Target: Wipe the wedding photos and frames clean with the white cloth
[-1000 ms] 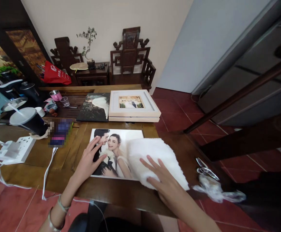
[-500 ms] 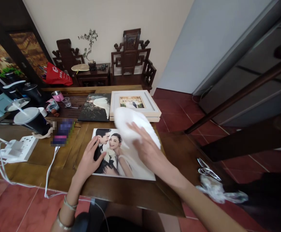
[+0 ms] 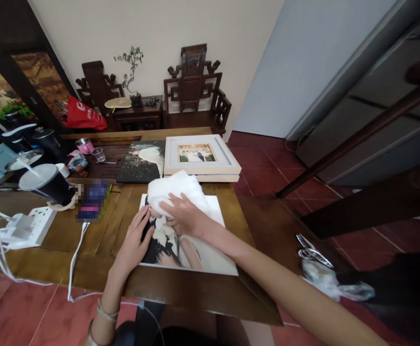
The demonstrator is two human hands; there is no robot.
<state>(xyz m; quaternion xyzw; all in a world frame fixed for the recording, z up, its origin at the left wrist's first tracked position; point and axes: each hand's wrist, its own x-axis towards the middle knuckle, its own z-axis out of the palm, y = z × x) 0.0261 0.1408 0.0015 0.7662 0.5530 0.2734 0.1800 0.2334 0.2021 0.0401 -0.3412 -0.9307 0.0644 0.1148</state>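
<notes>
A photo panel (image 3: pixel 202 250) showing a couple lies flat on the wooden table (image 3: pixel 152 286) in front of me. My left hand (image 3: pixel 133 240) rests flat on its left edge, fingers stretched out. With my right hand (image 3: pixel 188 216) I press a folded white cloth (image 3: pixel 179 185) onto the upper part of the panel, covering the faces in the picture. Behind it lie a dark photo panel (image 3: pixel 143 161) with a white dress and a white picture frame (image 3: pixel 202 139), stacked on another pale frame.
Left of the panel are a phone (image 3: pixel 93 199) on a charging cable, a white power strip (image 3: pixel 38 226) and a lidded cup (image 3: pixel 47 185) with a straw. Scissors (image 3: pixel 314 251) and a crumpled plastic bag (image 3: pixel 334 281) lie at the right. Wooden chairs (image 3: pixel 195 91) stand behind.
My right hand has swept the white cloth leftward across the panel, from its right side to over the faces. The left hand stays in place on the left edge.
</notes>
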